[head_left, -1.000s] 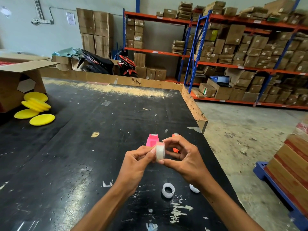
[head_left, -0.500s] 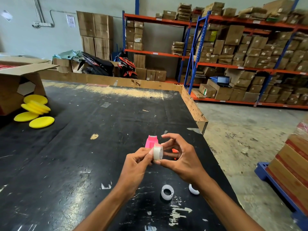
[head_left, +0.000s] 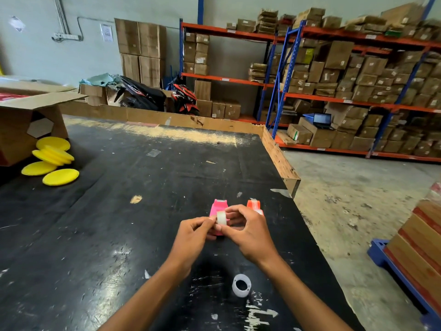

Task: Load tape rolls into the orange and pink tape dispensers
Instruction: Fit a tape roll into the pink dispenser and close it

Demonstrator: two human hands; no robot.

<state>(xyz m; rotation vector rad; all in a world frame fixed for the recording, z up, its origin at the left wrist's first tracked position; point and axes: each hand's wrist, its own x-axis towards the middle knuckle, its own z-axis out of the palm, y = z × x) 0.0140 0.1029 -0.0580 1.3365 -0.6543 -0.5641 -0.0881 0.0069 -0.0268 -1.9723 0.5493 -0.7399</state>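
Note:
I hold a small clear tape roll (head_left: pixel 221 217) upright between both hands, above the black table. My left hand (head_left: pixel 191 237) pinches its left side with thumb and fingers. My right hand (head_left: pixel 250 232) grips its right side and bottom. Directly behind the roll stands the pink dispenser (head_left: pixel 219 206), partly hidden by my fingers. The orange dispenser (head_left: pixel 253 204) stands just to its right, its lower part hidden behind my right hand. A second white tape roll (head_left: pixel 241 285) lies flat on the table near my wrists.
The black table (head_left: pixel 119 223) has a cardboard-edged rim at the back and right. An open cardboard box (head_left: pixel 26 120) and several yellow round pads (head_left: pixel 53 161) sit at the far left. Warehouse shelving (head_left: pixel 346 91) and a stack on a blue pallet (head_left: pixel 420 249) stand to the right.
Both hands with the roll have moved a little forward and lower, closer to the pink dispenser. The orange dispenser now shows more. My right arm now hides the small white piece beside the flat roll.

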